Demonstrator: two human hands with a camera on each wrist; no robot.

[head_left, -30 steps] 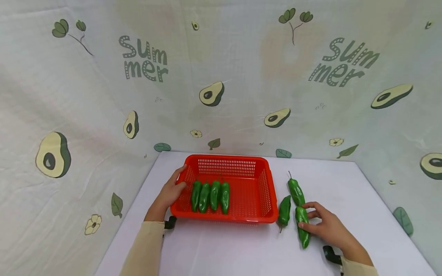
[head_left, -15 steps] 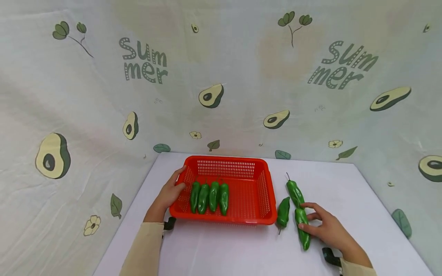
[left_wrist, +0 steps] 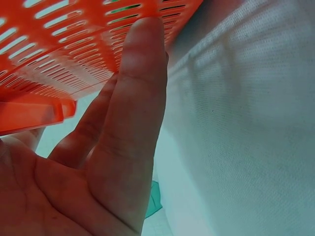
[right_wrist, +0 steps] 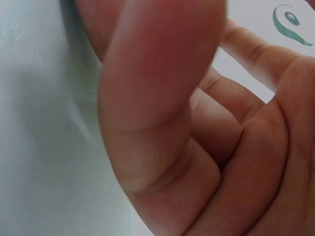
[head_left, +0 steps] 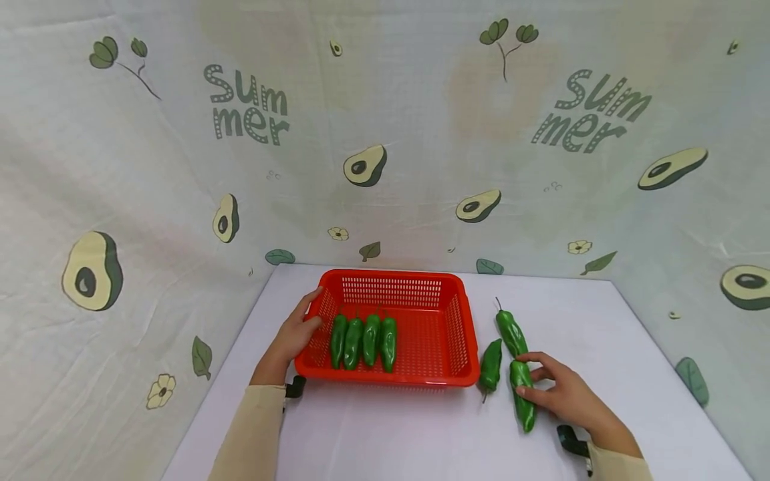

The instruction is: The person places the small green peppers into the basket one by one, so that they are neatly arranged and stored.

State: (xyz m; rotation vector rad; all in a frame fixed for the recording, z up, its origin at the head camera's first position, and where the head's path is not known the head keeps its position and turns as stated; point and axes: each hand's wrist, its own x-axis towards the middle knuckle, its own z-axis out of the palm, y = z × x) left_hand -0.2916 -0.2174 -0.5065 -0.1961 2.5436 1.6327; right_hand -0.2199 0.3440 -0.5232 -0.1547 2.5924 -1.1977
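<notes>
A red plastic basket with slotted walls stands on the table, and several green peppers lie side by side in its left half. My left hand grips the basket's left rim; in the left wrist view its fingers lie against the slotted outer wall. To the right of the basket, my right hand pinches a green pepper between thumb and fingers, low at the table. The right wrist view is filled by curled fingers, and the pepper is hidden there.
Between the basket and my right hand lies a short green pepper, stem toward me. Another green pepper lies just behind the pinched one. The white table ends at a printed cloth backdrop behind and at the sides.
Both hands keep their hold, on the basket and on the pepper. The whole scene shifts slightly as the head camera moves; nothing else visibly changes place.
</notes>
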